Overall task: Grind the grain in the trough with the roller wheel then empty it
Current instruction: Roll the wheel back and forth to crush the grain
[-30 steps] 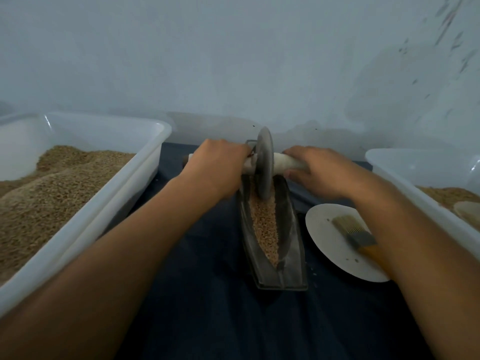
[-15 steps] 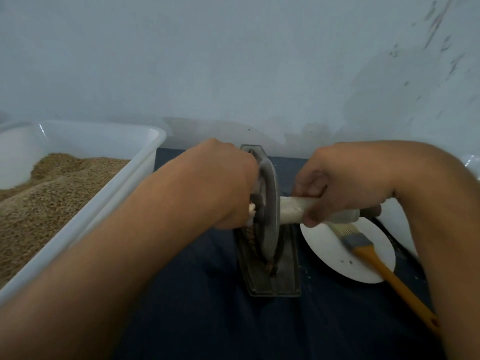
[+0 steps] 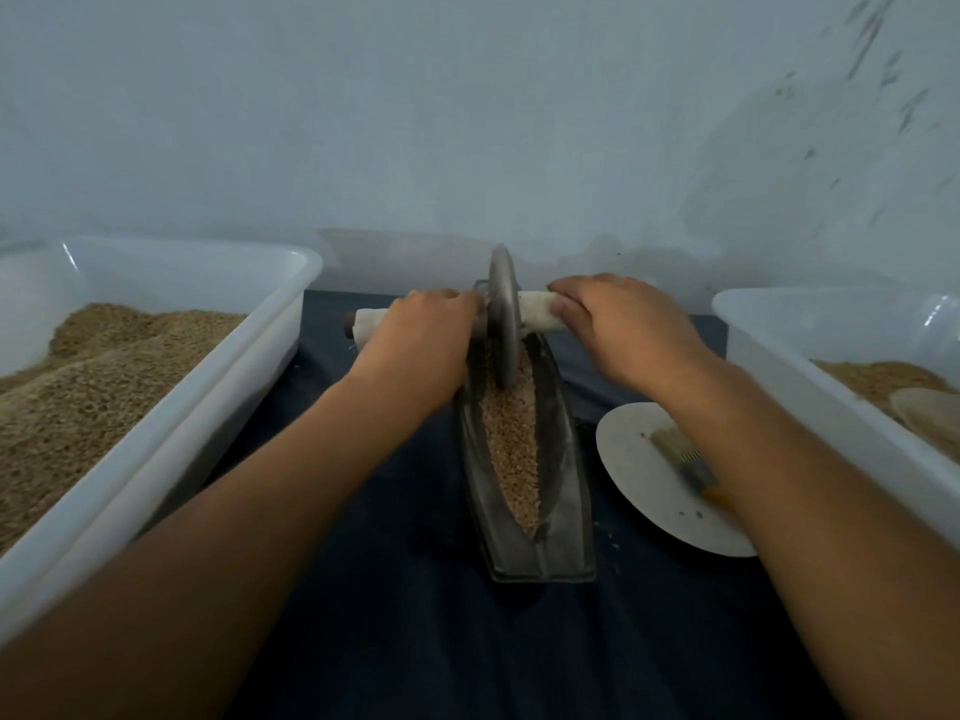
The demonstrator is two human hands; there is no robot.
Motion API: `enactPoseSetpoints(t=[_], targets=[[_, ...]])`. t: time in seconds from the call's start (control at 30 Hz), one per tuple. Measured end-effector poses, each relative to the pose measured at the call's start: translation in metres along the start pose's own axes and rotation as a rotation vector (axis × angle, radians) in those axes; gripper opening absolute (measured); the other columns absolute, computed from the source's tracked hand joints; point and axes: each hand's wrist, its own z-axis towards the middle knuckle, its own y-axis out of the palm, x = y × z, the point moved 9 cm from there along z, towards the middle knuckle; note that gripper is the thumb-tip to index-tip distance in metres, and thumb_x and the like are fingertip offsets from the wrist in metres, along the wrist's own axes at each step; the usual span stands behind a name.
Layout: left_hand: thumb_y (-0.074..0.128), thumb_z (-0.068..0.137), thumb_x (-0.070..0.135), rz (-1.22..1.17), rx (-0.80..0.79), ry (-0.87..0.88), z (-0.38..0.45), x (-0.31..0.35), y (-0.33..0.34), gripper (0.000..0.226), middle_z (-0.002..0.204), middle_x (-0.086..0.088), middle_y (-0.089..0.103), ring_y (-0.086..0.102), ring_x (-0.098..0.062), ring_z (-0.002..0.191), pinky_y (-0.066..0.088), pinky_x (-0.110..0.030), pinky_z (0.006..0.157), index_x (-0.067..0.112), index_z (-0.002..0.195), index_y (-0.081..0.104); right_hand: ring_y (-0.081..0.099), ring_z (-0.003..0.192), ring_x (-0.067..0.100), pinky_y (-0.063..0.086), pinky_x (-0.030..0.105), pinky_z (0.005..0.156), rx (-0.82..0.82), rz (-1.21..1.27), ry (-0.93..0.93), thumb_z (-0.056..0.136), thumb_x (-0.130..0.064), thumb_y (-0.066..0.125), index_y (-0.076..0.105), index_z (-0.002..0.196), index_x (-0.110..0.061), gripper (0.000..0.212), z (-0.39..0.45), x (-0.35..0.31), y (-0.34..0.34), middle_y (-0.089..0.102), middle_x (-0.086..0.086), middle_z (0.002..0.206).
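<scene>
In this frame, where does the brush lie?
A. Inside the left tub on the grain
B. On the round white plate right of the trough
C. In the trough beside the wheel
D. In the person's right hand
B: the brush lies on the round white plate to the right of the trough, partly hidden by the right forearm, while the right hand holds the roller wheel by its handle.

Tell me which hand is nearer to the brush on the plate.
Right. The right hand grips the roller's handle just beyond the plate where the brush lies; the left hand grips the handle across the trough, farther off.
</scene>
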Motion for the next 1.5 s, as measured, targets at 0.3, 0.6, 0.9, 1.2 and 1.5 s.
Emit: enactPoseSetpoints(t=[0.3, 0.6, 0.9, 1.2, 1.5], targets=[[0.057, 0.087, 0.028, 0.212, -0.098, 0.112, -0.011, 0.022, -0.034, 0.020, 0.096, 0.001, 0.064, 0.058, -0.020, 0.083, 0.047, -0.033, 0.073, 0.025, 0.106, 0.062, 0.061, 0.091, 0.011, 0.049, 0.032, 0.074, -0.455, 0.096, 0.021, 0.089, -0.057, 0.062, 0.063, 0.096, -0.042, 0.017, -0.019, 0.001, -0.017, 0.067, -0.015, 0.106], [0.064, 0.080, 0.043, 0.243, -0.147, 0.222, -0.046, 0.056, -0.065, 0.025, 0.068, 0.008, 0.040, 0.043, -0.014, 0.066, 0.042, -0.030, 0.066, 0.029, 0.075, 0.044, 0.056, 0.076, 0.007, 0.040, 0.029, 0.057, -0.631, -0.087, -0.024, 0.064, -0.059, 0.082, 0.057, 0.084, -0.041, 0.037, -0.051, -0.027, -0.045, 0.057, -0.015, 0.085], [0.051, 0.092, 0.020, 0.176, -0.106, 0.041, -0.016, 0.022, -0.026, 0.019, 0.084, -0.003, 0.054, 0.050, -0.024, 0.075, 0.044, -0.036, 0.066, 0.018, 0.107, 0.063, 0.055, 0.092, 0.019, 0.043, 0.035, 0.070, -0.352, 0.018, 0.023, 0.097, -0.050, 0.052, 0.059, 0.117, -0.040, 0.024, -0.012, -0.001, -0.006, 0.064, -0.005, 0.110], [0.053, 0.092, 0.016, 0.206, 0.059, 0.073, -0.004, 0.022, -0.013, 0.036, 0.112, -0.003, 0.061, 0.061, -0.024, 0.097, 0.045, -0.035, 0.075, 0.019, 0.127, 0.050, 0.059, 0.104, 0.030, 0.050, 0.043, 0.083, -0.197, 0.116, 0.050, 0.104, -0.040, 0.040, 0.059, 0.127, -0.027, 0.033, -0.004, 0.009, 0.010, 0.066, 0.007, 0.116], [0.059, 0.081, 0.040, 0.234, -0.161, 0.212, -0.037, 0.043, -0.051, 0.017, 0.074, 0.008, 0.049, 0.049, -0.016, 0.069, 0.051, -0.035, 0.072, 0.027, 0.082, 0.048, 0.058, 0.084, 0.004, 0.050, 0.031, 0.068, -0.632, 0.031, -0.034, 0.064, -0.066, 0.078, 0.059, 0.089, -0.041, 0.040, -0.041, -0.022, -0.032, 0.060, -0.019, 0.093]])
